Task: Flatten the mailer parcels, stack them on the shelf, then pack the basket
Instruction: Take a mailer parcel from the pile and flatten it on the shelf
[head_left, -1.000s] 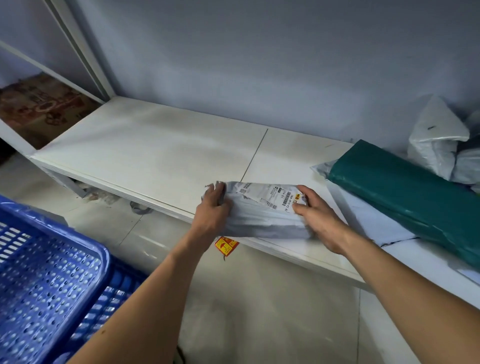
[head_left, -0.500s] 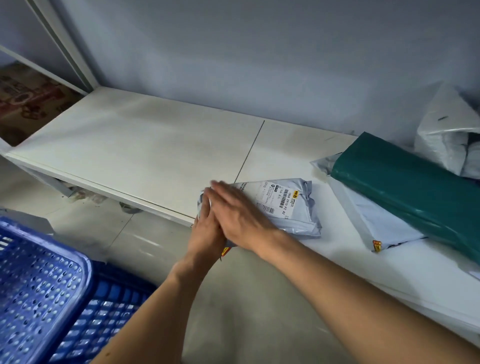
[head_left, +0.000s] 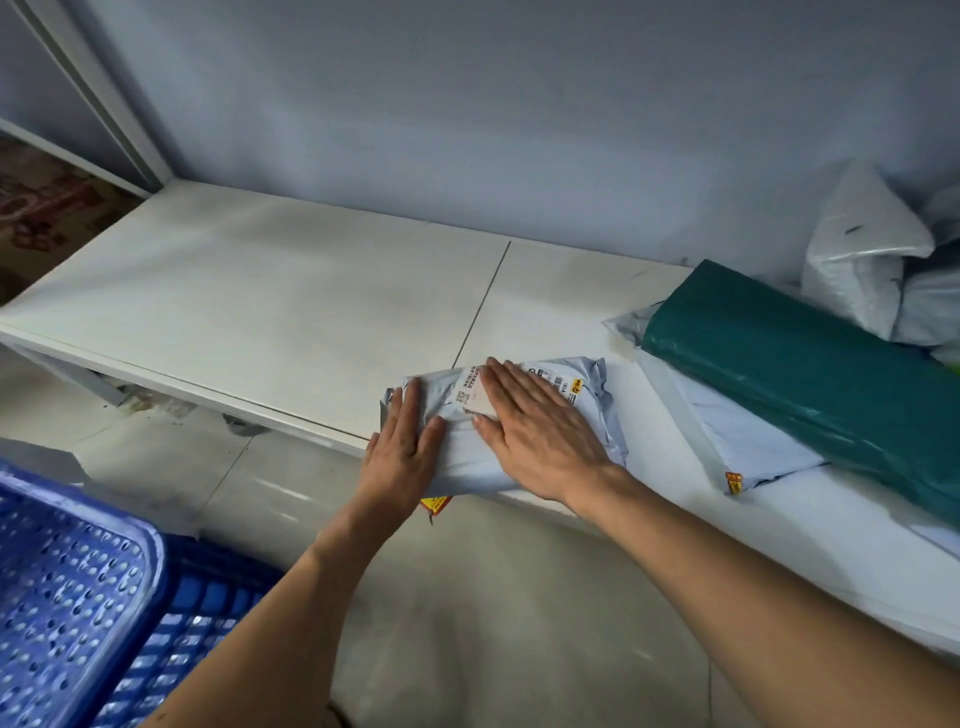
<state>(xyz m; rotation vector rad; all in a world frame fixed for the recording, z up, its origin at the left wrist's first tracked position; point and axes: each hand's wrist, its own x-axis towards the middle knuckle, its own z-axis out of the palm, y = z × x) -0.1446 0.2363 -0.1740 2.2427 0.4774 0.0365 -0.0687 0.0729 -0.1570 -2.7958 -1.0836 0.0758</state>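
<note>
A pale grey mailer parcel (head_left: 597, 410) with a printed label lies at the front edge of the white shelf (head_left: 291, 312). My left hand (head_left: 402, 452) rests flat on its left end, fingers together and stretched out. My right hand (head_left: 540, 431) lies flat, palm down, on its middle and covers part of the label. Neither hand grips the parcel. To the right a dark green mailer (head_left: 810, 374) lies on top of another pale grey mailer (head_left: 737, 441). A blue perforated basket (head_left: 67, 597) stands on the floor at the lower left.
White and grey plastic bags (head_left: 862, 249) are piled against the wall at the far right. A white shelf upright (head_left: 98, 98) rises at the left, with a patterned carton (head_left: 47, 208) behind it. The floor below is pale tile.
Both hands went from holding the parcel's ends to pressing flat on top of it. My right hand slid from the left end towards the middle. The parcel lies flatter on the shelf.
</note>
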